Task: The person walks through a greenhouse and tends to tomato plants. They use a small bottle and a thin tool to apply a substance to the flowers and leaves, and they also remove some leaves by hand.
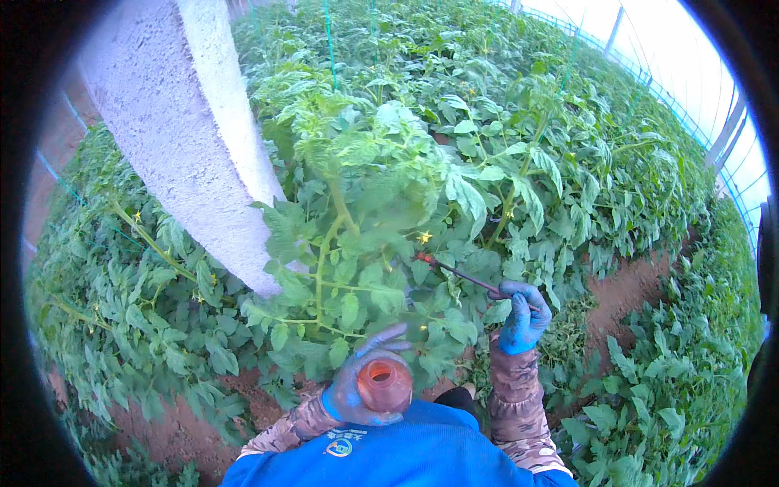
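Observation:
My left hand [359, 383], in a blue glove with dark stains, is closed around a small open-necked bottle [392, 394] of red liquid, held in front of my chest. Between the thumb and fingers of my gloved right hand [522, 316] is a thin dark stick or brush [465, 276]. Its red-coated tip [426, 259] points left, just below a yellow tomato flower [424, 237]; whether they touch I cannot tell. Around the flower spread the leaves and thick green stems of a tomato plant [325, 262].
A rough white pillar [176, 122] slants down at the left, close by the plant. Dense tomato rows [395, 55] stretch ahead, with green support strings [330, 42] hanging among them. Bare brown soil [630, 295] shows at the right. Greenhouse framing [727, 131] stands at the far right.

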